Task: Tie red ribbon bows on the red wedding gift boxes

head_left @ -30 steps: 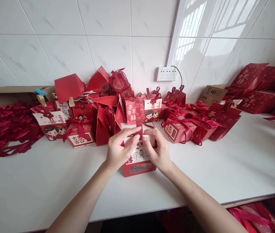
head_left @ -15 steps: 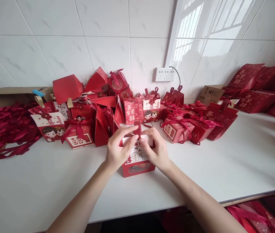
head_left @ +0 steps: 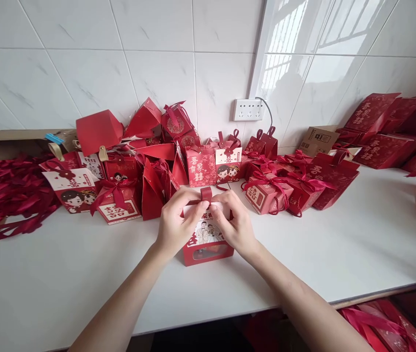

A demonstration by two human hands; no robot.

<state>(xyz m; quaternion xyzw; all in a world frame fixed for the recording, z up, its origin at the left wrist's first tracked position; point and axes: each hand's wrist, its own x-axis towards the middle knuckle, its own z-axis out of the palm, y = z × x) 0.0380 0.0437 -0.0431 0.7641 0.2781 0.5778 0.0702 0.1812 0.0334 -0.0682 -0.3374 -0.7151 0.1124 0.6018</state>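
- The left hand (head_left: 175,224) is gripping the gift box (head_left: 208,237) at its top, thumb in front and fingers behind, just beside the dark red strap (head_left: 205,194);
- the right hand (head_left: 238,226) is pinching the same top from the other side, its thumb tip lying near the left thumb's; both grips are closed;
- the gift box is standing upright on the white counter (head_left: 64,288), around the middle of its length and well back from the front edge; its red lower part is showing a clear window, its white upper part two drawn figures;
- the strap is rising above the thumbs, between the two hands;
- red ribbons (head_left: 13,195) are lying heaped toward the counter's left end;
- a box with two cartoon faces (head_left: 228,168) is standing behind the hands, near the back edge; a bow-tied box (head_left: 270,193) is sitting to its right, nearer the front;
- large red boxes (head_left: 369,117) are leaning together at the back right corner, beside a brown carton (head_left: 318,141);
- a socket panel (head_left: 248,110) is sitting on the tiled wall (head_left: 156,29) above the back edge.
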